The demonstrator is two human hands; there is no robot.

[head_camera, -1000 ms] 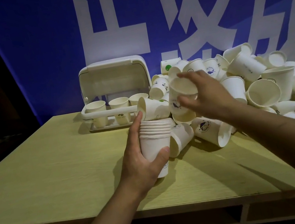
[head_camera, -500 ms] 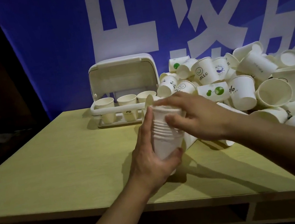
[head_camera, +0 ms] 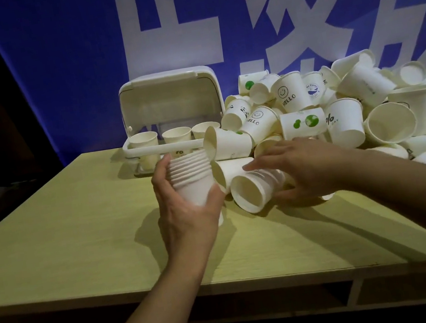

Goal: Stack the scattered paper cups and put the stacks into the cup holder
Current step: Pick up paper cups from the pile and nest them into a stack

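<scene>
the left hand (head_camera: 186,211) is raised above the worktop, its forearm reaching in from the near edge; fingers and thumb are curled in a grip round a stack of cups (head_camera: 191,176), held upright. the right hand (head_camera: 300,166) is extended from the right, palm down, fingers stretched leftward and thumb beneath, laid over a lying cup (head_camera: 253,188).

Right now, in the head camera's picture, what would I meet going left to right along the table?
Cup holder with its lid up → left hand gripping a stack of cups → a cup lying on its side under the right hand → the big pile of loose cups.
</scene>
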